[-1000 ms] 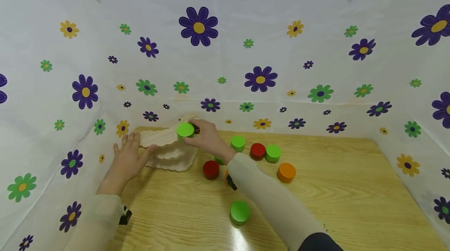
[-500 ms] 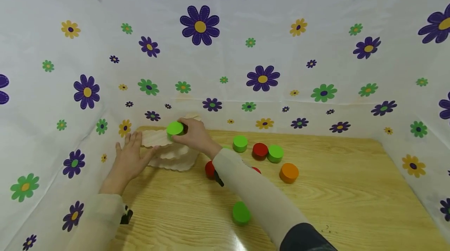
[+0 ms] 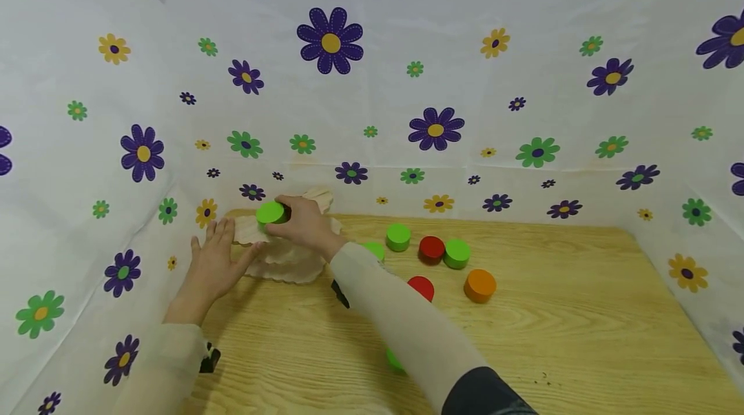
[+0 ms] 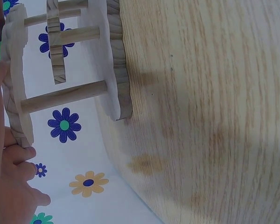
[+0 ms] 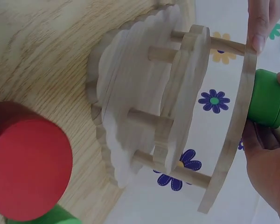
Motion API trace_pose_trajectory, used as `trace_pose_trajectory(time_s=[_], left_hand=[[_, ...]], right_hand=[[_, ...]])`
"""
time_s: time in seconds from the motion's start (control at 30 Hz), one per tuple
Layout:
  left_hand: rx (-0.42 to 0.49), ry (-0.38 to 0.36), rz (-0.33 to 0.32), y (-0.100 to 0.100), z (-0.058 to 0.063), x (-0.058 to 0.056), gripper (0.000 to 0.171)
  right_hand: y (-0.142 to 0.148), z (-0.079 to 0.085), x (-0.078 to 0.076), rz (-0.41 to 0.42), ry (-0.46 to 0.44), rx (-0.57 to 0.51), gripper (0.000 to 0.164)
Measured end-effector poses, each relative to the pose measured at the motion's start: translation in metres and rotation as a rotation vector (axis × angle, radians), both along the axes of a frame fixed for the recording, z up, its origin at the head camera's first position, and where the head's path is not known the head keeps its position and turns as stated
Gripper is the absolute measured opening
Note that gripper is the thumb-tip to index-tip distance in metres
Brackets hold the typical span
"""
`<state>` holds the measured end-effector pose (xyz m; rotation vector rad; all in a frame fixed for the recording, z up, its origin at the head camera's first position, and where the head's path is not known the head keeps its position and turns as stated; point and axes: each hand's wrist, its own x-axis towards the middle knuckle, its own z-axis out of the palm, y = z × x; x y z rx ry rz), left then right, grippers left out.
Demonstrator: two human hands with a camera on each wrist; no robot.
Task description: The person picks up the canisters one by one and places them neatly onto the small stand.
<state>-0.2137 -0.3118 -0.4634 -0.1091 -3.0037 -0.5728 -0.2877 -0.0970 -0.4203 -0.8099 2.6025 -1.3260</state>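
Note:
A wooden stand [image 3: 289, 271] with scalloped shelves joined by round pegs rises at the back left of the table. My left hand [image 3: 212, 263] grips the left end of its top shelf [image 4: 16, 74], with the thumb along the front edge and the fingers around the end. Between the thumb and fingers of my right hand [image 3: 305, 226] is a green round block [image 3: 270, 213], pinched upright by its sides. In the right wrist view the block's base is right at the top shelf's surface, near the left thumb [image 5: 259, 32].
Right of the stand, the wooden table [image 3: 552, 312] bears several round blocks: green [image 3: 398, 237], red [image 3: 431, 250] and orange [image 3: 480, 285]. My right forearm partly covers some of them. A flowered cloth [image 3: 372, 92] walls the back and both sides.
My right hand has carried the green block leftward along the top of the stand and lower toward the shelf. The left hand has stayed on the shelf's end.

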Motion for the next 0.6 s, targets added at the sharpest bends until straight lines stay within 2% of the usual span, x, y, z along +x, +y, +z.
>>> trace_pose_trajectory(time_s=[0.13,0.3,0.6], left_hand=[[0.005,-0.002,0.002,0.000,0.000,0.000,0.104],[0.006,-0.010,0.008,0.000,0.000,0.000,0.105],[-0.003,-0.017,0.007,0.001,0.002,0.001,0.103]], right_hand=[[-0.005,0.001,0.000,0.012,-0.004,-0.015,0.052],[-0.010,0.001,-0.001,0.008,-0.040,-0.002,0.059],[-0.018,0.000,-0.001,0.004,-0.041,-0.003,0.062]])
